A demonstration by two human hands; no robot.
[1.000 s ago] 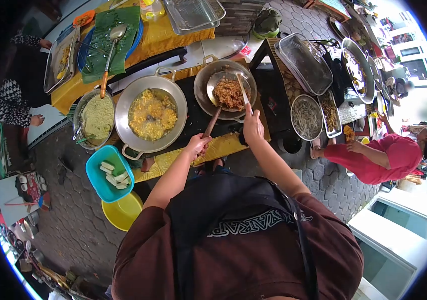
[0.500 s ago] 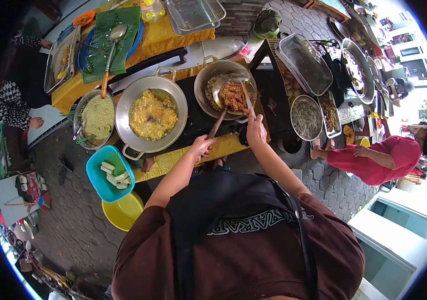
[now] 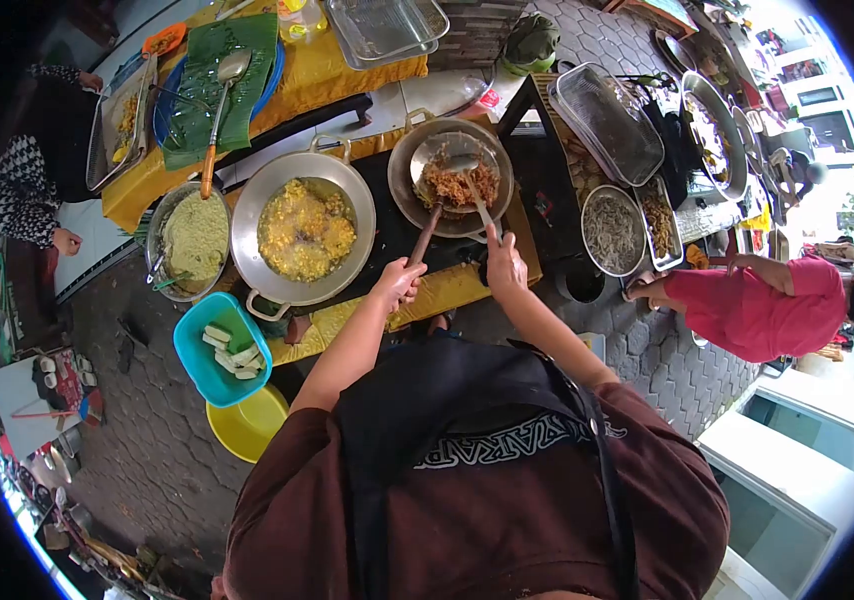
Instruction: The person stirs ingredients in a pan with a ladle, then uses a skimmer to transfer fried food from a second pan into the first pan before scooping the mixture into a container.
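Observation:
In the right-hand wok (image 3: pixel 405 190), reddish-brown fried bits (image 3: pixel 455 183) are gathered around the utensil heads. My left hand (image 3: pixel 399 285) is closed round the wooden handle of a ladle (image 3: pixel 427 236), whose wide metal head is partly hidden by the food. My right hand (image 3: pixel 506 264) grips a long, narrow metal spatula (image 3: pixel 480 207), its far end among the bits. To the left, a larger wok (image 3: pixel 347 240) holds yellow fritters (image 3: pixel 307 230) bubbling in oil; neither hand touches it.
A batter bowl (image 3: pixel 192 235), turquoise tub (image 3: pixel 187 345) of pale pieces and yellow basin (image 3: pixel 247 425) stand left. Rectangular wire baskets (image 3: pixel 607 125) and a bowl of small pale fish-like strips (image 3: pixel 613 230) are right. A person in red (image 3: pixel 757 310) stands right; another person's hand (image 3: pixel 67 241) shows left.
My right hand and spatula have moved slightly down and left; my left hand has shifted slightly left. The brown bits have been turned and spread in the wok. The person in red has turned.

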